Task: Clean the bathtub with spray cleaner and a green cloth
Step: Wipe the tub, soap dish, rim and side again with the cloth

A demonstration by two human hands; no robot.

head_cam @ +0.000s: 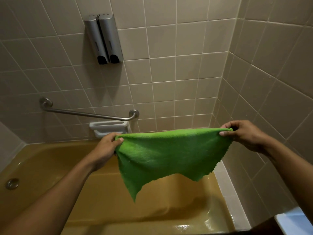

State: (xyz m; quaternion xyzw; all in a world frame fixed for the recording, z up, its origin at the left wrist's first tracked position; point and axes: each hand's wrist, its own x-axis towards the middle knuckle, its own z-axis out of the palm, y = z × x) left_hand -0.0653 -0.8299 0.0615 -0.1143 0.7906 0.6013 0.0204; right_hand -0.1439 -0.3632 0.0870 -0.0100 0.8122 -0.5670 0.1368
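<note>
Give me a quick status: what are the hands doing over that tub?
Left hand, right hand: each pinching a top corner of green cloth. Cloth spread above bathtub. Nothing in the way.

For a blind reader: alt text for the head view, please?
The left hand and right hand hold a green cloth spread by its top corners over a tan bathtub. The tiled wall carries a grab bar, soap dish and dispenser.
</note>
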